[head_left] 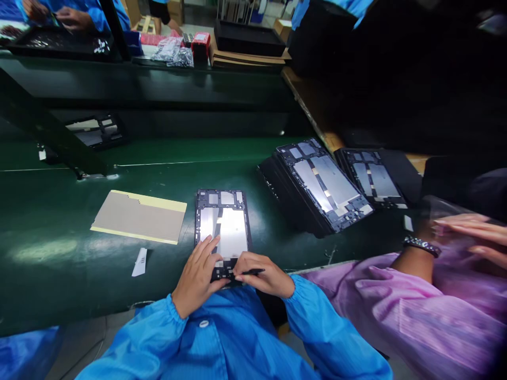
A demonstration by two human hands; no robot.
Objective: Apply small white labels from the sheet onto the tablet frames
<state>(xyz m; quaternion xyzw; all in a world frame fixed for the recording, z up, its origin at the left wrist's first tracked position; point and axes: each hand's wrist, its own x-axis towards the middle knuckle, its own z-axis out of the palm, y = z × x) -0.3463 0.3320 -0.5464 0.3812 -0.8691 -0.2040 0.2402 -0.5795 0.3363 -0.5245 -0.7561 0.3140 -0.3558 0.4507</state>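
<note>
An opened tablet housing [233,232] with silver plates and a dark flat cable lies on the green bench before me. My left hand [200,269] rests on its lower left part, fingers stretched over the frame and thumb by the bottom edge. Pinched in my right hand [263,272] is a slim black pen-like tool [253,272]; its working end is hidden by my fingers at the housing's lower right. To the left lie a grey-beige sheet with yellow edges [138,216] and a small white label piece [139,262].
A leaning stack of similar tablet housings [317,184] stands at right, with another housing [374,179] beyond. A co-worker's hand [471,232] and pink sleeve occupy the right side. A dark metal post [51,126] rises at left. Boxes and trays [249,39] sit on the far shelf.
</note>
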